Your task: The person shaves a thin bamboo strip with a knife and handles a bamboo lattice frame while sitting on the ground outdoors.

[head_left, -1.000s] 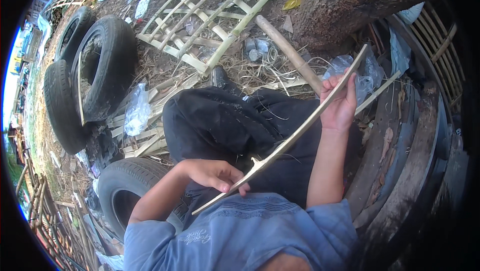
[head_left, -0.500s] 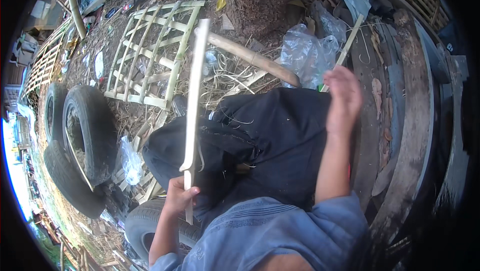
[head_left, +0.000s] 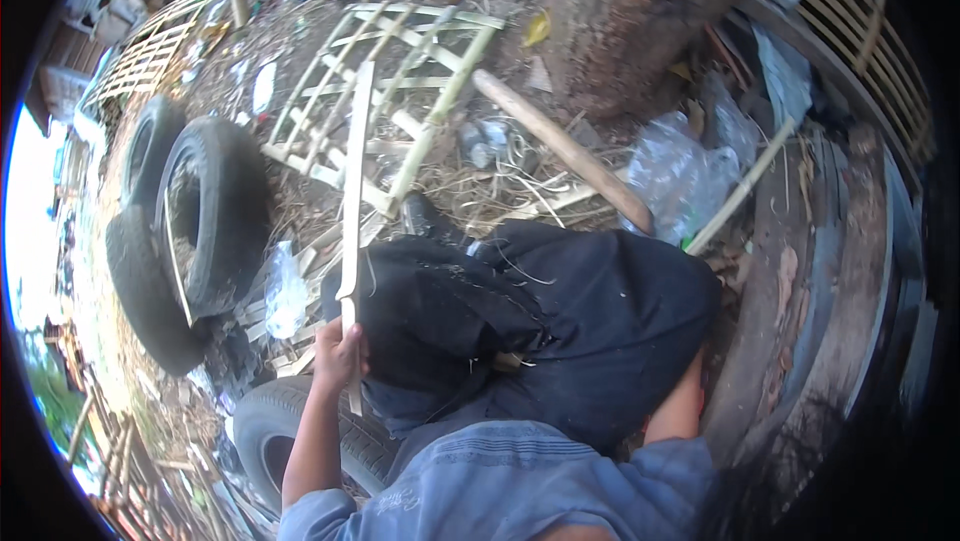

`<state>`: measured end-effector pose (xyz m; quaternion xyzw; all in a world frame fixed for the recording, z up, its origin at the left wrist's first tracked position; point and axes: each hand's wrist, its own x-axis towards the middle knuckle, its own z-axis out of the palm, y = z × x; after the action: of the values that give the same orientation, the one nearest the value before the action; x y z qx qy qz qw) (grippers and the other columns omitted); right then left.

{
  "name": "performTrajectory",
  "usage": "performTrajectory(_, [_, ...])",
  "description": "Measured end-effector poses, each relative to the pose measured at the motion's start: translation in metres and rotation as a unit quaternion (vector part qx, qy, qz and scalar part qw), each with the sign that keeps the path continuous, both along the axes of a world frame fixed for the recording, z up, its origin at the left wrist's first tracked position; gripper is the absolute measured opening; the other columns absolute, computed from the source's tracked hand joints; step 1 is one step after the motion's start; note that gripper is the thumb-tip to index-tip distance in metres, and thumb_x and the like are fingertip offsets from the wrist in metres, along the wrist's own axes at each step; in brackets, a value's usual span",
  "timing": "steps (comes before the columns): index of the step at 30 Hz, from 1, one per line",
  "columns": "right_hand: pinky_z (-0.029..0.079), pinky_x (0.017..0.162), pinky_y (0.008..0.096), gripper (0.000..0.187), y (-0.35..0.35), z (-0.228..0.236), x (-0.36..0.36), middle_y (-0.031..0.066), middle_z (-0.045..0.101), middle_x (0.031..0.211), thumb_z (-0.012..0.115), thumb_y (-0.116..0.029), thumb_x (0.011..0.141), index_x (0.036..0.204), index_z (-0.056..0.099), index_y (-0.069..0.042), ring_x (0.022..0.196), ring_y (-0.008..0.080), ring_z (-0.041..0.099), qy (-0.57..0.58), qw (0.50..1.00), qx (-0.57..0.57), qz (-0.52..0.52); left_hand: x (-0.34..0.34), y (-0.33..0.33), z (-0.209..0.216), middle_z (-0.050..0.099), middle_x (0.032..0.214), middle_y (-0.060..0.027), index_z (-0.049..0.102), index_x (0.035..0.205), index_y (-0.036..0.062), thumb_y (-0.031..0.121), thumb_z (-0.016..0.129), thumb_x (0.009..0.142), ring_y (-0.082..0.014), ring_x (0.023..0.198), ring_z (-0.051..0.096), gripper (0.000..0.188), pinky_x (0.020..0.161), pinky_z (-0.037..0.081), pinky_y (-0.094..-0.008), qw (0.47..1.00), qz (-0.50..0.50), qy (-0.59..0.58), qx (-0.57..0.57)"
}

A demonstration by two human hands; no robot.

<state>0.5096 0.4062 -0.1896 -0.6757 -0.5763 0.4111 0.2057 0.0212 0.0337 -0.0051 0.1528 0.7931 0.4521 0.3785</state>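
My left hand (head_left: 338, 355) is closed around the lower part of a long pale split bamboo strip (head_left: 354, 191), which stands nearly upright beside my left knee. A small notch or loose sliver shows on the strip just above my fingers. My right forearm (head_left: 680, 409) reaches down past my right thigh, and the leg hides that hand. My crossed legs in dark trousers (head_left: 590, 291) fill the middle. Beyond my right knee, another bamboo strip (head_left: 745, 186) leans against the planks. A thick wooden stick (head_left: 565, 149) lies on the ground in front of me.
A woven bamboo lattice panel (head_left: 440, 141) lies ahead, near a tree trunk (head_left: 650, 31). Old tyres (head_left: 230, 216) stand at left, another tyre (head_left: 265, 431) beside my left arm. A clear plastic bag (head_left: 680, 166) and weathered planks (head_left: 840, 281) are at right. Shavings litter the ground.
My right hand has dropped from above the right knee to behind the thigh, out of sight. My left hand still grips the strip. The view has shifted, so the surroundings appear further right.
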Motion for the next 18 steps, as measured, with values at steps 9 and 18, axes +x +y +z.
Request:
performTrajectory(9, [0.045, 0.082, 0.0368, 0.032, 0.000, 0.014, -0.017, 0.0083, 0.061, 0.096, 0.056, -0.026, 0.091, 0.115, 0.058, -0.005, 0.090, 0.0239, 0.059, -0.106, 0.992, 0.056, 0.036, 0.001, 0.011, 0.001, 0.056, 0.054, -0.0079, 0.054, 0.083, 0.0008, 0.025, 0.056, 0.096, -0.0139, 0.035, 0.050, 0.028, 0.032, 0.039, -0.0250, 0.999, 0.044, -0.013, -0.001])
performTrajectory(18, [0.045, 0.083, 0.0384, 0.034, -0.018, 0.025, -0.042, 0.0099, 0.061, 0.099, 0.057, -0.027, 0.089, 0.115, 0.058, -0.006, 0.092, 0.0267, 0.059, -0.180, 0.940, 0.277, 0.083, -0.002, 0.001, -0.030, 0.053, 0.051, -0.0073, 0.054, 0.078, 0.0004, 0.027, 0.056, 0.096, -0.0123, 0.032, 0.047, 0.033, 0.028, 0.037, -0.0233, 0.996, 0.057, 0.044, 0.045])
